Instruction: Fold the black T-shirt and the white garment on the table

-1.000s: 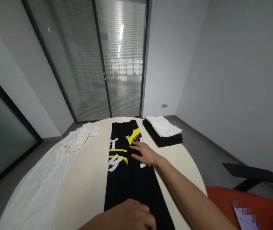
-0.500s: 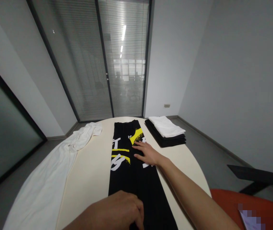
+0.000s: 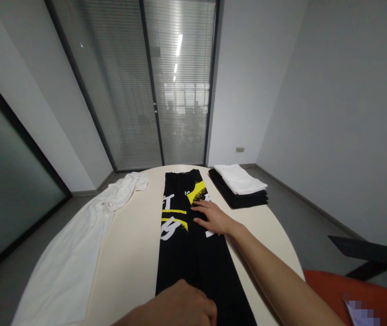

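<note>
Table: one. Garments laid out flat: two, namely one black printed garment down the table's middle and one white garment along its left edge. Folded stack at the far right edge: one, with one white folded item on top of black folded items, number not resolvable. Hands: two, one left hand and one right hand.

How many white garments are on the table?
2. A loose garment lies along the table's left side; a folded garment tops the black stack, far right. More may hide inside it.
</note>
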Available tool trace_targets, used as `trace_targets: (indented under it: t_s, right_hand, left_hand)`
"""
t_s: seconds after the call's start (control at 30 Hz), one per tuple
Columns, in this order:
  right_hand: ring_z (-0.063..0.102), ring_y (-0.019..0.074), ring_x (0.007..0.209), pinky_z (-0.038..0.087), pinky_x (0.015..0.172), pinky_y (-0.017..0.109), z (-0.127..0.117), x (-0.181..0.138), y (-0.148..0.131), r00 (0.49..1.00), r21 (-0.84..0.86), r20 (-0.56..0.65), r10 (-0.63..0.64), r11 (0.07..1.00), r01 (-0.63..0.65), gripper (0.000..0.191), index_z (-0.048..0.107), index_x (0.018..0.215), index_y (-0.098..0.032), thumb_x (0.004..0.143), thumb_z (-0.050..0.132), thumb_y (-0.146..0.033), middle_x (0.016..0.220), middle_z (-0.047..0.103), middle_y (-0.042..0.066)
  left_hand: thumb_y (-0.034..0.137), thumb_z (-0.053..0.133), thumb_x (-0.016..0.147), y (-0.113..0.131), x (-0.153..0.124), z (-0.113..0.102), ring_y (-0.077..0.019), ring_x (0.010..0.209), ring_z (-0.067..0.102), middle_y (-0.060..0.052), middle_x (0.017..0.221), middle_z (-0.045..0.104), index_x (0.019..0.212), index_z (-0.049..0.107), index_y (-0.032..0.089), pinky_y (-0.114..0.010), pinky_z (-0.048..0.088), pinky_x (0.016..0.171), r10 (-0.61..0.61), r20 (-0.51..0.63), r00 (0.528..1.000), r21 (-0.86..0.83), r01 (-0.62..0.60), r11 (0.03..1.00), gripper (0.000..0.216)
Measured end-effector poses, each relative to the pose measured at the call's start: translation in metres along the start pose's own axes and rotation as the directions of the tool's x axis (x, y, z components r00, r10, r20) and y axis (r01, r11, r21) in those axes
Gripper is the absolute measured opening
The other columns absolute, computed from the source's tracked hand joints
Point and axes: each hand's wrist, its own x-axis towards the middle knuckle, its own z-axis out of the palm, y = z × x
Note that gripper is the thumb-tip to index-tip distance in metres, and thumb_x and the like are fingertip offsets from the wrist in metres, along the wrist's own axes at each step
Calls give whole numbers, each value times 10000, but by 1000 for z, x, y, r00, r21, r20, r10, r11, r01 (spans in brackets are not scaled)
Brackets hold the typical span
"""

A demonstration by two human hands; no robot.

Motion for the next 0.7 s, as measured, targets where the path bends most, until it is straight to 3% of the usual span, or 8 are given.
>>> trace_targets:
  t_s: [0.1,0.23,0.33,0.4,0.47,0.6,0.7]
  right_hand:
    - [386,329,1427,290,1174,542,1,0,0,1000,-9,6,2,1000,-2,499,584,1397,-221,949,560,-440,1520,473,119]
    - [393,325,1423,290,1175,537,3,1,2,1000,-17,6,2,1000,-2,501,584,1397,-221,953,551,-451,1520,473,122]
    - [394,325,1422,290,1173,542,4,1,4,1000,-16,1,-5,1000,5,501,583,1399,-227,950,557,-449,1517,477,121]
    - [390,327,1424,286,1173,545,4,1,5,1000,-12,-3,-8,1000,7,503,581,1400,-226,945,568,-439,1516,477,123]
    - [395,328,1418,287,1172,537,1,1,2,1000,3,-12,-13,1000,13,492,603,1378,-216,936,585,-431,1513,479,129]
    - [559,285,1247,383,1103,456,-19,-3,-13,999,207,-2,-43,977,42,402,756,1103,-194,946,557,-506,1325,641,123]
    - [666,217,972,489,928,371,-42,-10,-28,979,549,198,-57,833,-63,603,764,995,-174,979,390,-647,1033,745,98]
  left_hand:
    - [260,739,870,3,6,3,-101,722,671,26,834,740,827,703,158,-240,387,511,-1,24,1000,24,1,1000,116]
    - [328,666,928,5,13,10,-102,601,631,31,719,701,828,696,185,-244,316,435,-136,36,990,36,135,990,177]
    - [296,668,923,4,12,8,-110,615,621,25,741,690,832,681,198,-254,263,417,-65,23,998,71,63,995,134]
    - [227,676,907,2,10,-1,-105,681,631,29,806,693,832,666,202,-236,298,457,7,1,1000,-12,-7,1000,80]
    - [163,715,833,-1,8,-12,-85,686,615,43,822,673,830,656,197,-194,359,527,-21,-34,999,-224,13,975,68]
    - [144,705,688,-16,7,-29,-72,607,530,48,748,590,800,643,172,-177,395,566,-300,-81,951,-670,171,722,131]
    - [262,683,724,-38,5,-29,-79,569,472,46,685,542,828,632,163,-195,366,530,-479,-37,877,-850,224,476,153]
